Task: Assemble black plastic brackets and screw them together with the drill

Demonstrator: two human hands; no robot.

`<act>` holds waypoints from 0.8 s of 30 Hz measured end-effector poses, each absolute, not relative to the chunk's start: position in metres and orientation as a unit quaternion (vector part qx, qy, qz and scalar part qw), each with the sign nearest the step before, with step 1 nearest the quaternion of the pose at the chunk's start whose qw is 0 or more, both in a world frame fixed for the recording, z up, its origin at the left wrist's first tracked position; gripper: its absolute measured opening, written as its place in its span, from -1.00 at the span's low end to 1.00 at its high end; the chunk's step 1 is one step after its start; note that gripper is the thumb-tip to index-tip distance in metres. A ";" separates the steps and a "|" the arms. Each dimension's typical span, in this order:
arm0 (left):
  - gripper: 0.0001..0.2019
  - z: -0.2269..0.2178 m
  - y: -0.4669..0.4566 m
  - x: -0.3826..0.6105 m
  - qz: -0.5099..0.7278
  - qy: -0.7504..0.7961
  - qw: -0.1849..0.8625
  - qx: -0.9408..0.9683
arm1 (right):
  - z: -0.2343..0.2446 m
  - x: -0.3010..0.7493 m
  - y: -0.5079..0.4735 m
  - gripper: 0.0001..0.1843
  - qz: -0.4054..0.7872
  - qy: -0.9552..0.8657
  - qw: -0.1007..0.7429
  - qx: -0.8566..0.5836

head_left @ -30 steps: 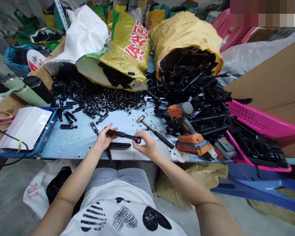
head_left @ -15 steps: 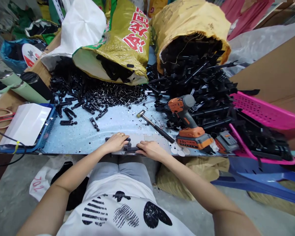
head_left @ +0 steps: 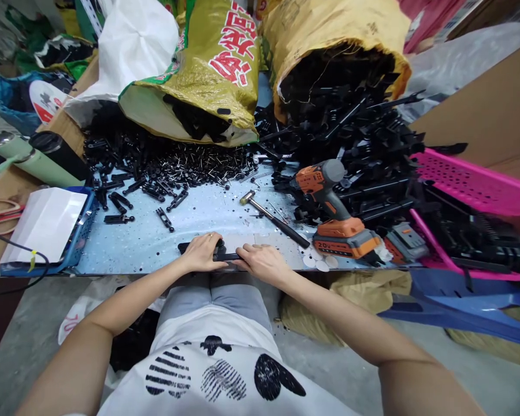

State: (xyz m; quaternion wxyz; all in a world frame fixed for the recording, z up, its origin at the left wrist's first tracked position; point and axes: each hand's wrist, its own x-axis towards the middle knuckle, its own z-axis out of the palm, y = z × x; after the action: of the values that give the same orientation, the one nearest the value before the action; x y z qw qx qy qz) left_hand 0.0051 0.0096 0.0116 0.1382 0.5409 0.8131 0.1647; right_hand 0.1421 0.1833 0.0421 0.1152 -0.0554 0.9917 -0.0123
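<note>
At the table's front edge my left hand (head_left: 203,252) is closed round a black plastic part (head_left: 183,247), whose end sticks out on the left. My right hand (head_left: 260,261) is closed on the right end of a black bar (head_left: 229,256) that runs between the two hands. Whether bar and part are one piece I cannot tell, since my fingers cover most of them. A small hammer (head_left: 277,221) with a black handle lies beyond my right hand. Right of it stands an orange and grey cordless drill (head_left: 327,202) on its battery. Several white discs (head_left: 320,263) lie near its base.
Black links (head_left: 164,219) and a heap of small pins (head_left: 208,164) lie behind my hands. Longer black parts (head_left: 351,138) spill from a yellow sack (head_left: 338,29). A pink basket (head_left: 481,185) and spare battery (head_left: 405,241) are at right, a blue tray (head_left: 80,231) at left.
My left hand has closed more round the black part, its thumb now along the front. The black bar between my hands has risen slightly and lies straighter. The camera view has shifted a little.
</note>
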 end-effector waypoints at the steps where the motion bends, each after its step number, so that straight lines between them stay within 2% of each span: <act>1: -0.43 0.010 0.008 0.005 0.176 0.812 0.124 0.542 | 0.045 0.142 0.182 -0.57 -0.002 0.993 0.105 -0.060; 5: -0.54 0.003 0.003 0.005 0.218 0.796 0.073 0.560 | 0.056 0.136 0.181 -0.59 0.031 0.993 0.080 -0.084; 10: -0.58 -0.002 0.003 0.004 0.229 0.801 0.045 0.552 | 0.059 0.125 0.184 -0.60 0.044 0.992 0.047 -0.111; 15: -0.53 0.004 0.010 0.005 0.196 0.814 0.098 0.538 | 0.042 0.120 0.202 -0.59 0.028 0.991 0.045 -0.126; 18: -0.47 0.008 0.040 -0.016 0.161 0.796 0.155 0.563 | 0.023 0.122 0.220 -0.54 -0.006 0.989 0.054 -0.136; 21: -0.60 0.007 0.095 -0.058 0.178 0.827 0.111 0.522 | 0.009 0.120 0.236 -0.53 -0.035 0.991 0.040 -0.121; 24: -0.61 0.002 0.148 -0.100 0.148 0.870 0.073 0.464 | 0.006 0.099 0.257 -0.58 -0.061 0.997 -0.004 -0.048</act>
State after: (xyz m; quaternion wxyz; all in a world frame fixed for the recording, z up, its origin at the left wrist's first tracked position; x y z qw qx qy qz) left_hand -0.1001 0.1480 0.0015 0.0733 0.4638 0.8704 0.1483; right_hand 0.0986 0.2567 0.0062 -0.0037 -0.0480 0.9970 -0.0605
